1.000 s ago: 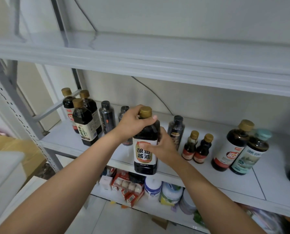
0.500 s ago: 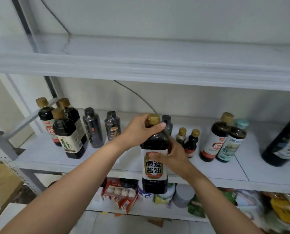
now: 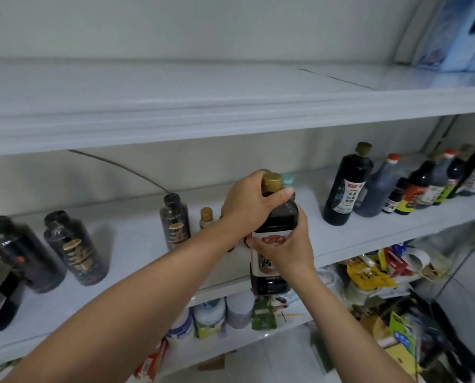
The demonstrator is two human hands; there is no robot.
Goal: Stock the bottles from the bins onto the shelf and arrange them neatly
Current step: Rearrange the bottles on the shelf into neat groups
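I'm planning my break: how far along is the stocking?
Done: black bottles at left and a cluster at right stand on the shelf. In hand: left hand and right hand grip a soy bottle at the shelf's front edge. Left: placing it; bins out of view.

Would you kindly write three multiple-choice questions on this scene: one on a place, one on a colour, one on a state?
1. Where does the left hand grip the held bottle? A base; B neck; C middle.
2. What colour is its cap? A gold; B red; C white.
3. The right hand is: A hanging idle; B pointing upward; C wrapped round the bottle's body.
Answers: 1 B, it clasps the neck; 2 A, the cap shows gold; 3 C, it curls round the labelled body.
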